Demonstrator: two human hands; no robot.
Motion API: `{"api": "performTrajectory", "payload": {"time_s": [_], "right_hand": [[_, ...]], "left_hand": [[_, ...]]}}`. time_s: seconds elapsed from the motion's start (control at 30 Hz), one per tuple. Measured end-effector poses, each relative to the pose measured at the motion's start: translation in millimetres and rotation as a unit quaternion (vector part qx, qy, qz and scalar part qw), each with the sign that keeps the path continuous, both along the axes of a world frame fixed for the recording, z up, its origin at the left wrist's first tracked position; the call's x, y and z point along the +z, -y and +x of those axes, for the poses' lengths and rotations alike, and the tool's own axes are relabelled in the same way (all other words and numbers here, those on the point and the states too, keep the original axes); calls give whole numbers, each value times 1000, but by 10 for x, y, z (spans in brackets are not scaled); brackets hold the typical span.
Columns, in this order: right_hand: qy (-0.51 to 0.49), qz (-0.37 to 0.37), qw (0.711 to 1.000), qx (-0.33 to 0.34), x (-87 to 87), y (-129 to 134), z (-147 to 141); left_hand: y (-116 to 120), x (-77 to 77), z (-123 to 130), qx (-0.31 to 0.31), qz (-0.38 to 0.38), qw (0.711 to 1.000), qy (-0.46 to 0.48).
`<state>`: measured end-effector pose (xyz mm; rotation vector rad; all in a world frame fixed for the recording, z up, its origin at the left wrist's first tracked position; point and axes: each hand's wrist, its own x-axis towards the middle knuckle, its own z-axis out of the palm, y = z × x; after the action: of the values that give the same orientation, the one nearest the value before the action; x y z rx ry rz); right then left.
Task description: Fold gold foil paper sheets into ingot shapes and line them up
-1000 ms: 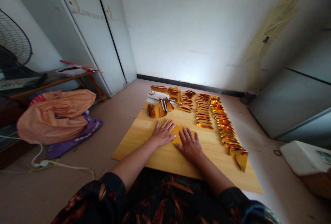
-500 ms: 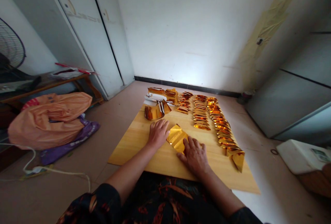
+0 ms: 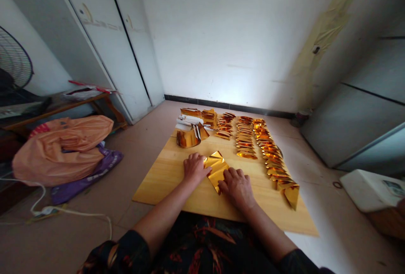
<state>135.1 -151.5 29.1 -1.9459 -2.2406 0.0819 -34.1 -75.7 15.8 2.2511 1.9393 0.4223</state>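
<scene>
A creased sheet of gold foil paper (image 3: 217, 170) lies on the wooden board (image 3: 167, 177) between my hands. My left hand (image 3: 195, 167) has its fingers curled at the sheet's left edge, the thumb on the paper. At the right edge, my right hand (image 3: 237, 185) pinches the sheet with bent fingers. Folded gold pieces stand in rows: a short row (image 3: 225, 126), a middle row (image 3: 246, 139) and a long row (image 3: 272, 156) ending in a larger pointed piece (image 3: 292, 196). Behind my left hand are loose gold sheets (image 3: 189, 138) and a white bundle (image 3: 190, 119).
A peach bag (image 3: 63, 149) and a purple bag (image 3: 95, 175) lie on the floor at the left, near a white cable (image 3: 79, 212). A fan (image 3: 14, 59) stands by a low wooden bench (image 3: 104, 105). A white box (image 3: 370, 189) is at the right.
The fingers of both hands have curled inward onto the gold sheet. My left hand has shifted slightly down, and the sheet's creases and lower corner look different.
</scene>
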Motion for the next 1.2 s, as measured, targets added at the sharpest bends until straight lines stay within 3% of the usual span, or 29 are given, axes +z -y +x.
{"api": "performTrajectory", "payload": {"time_s": [0.07,0.17,0.27,0.33,0.4,0.5,0.6,0.7,0.77,0.87,0.93,1.07,1.2], "right_hand": [[-46,-5,999,-15,-22,-99,52],[-204,25,977,-60,-40,-350,146],[-362,29,930,-59,35,-618,195],[-406,77,910,-22,125,-727,203],[-391,152,907,31,189,-744,221],[-292,180,935,87,141,-608,296],[-167,130,967,143,-42,-371,401],[-89,66,978,177,-177,-175,466],[-88,50,978,184,-198,-128,479],[-134,23,975,176,-184,-195,465],[-176,-7,976,125,-182,-289,434],[-247,-22,968,-44,-202,-441,316],[-201,-16,970,-132,-175,-484,181]], "left_hand": [[-30,-16,22,-15,-3,1000,19],[-48,22,51,-55,41,994,84],[-67,173,54,-103,124,974,159],[-72,309,34,-134,177,959,178],[-61,415,1,-168,199,952,161],[-2,412,-53,-246,189,942,125],[97,210,-87,-330,118,931,101],[187,-25,-95,-363,60,925,95],[206,-113,-89,-359,32,927,106],[150,-124,-55,-296,-16,944,144],[79,-95,-7,-231,-48,955,179],[-47,-78,140,-119,-54,965,226],[-85,-125,260,-69,-29,971,226]]}}
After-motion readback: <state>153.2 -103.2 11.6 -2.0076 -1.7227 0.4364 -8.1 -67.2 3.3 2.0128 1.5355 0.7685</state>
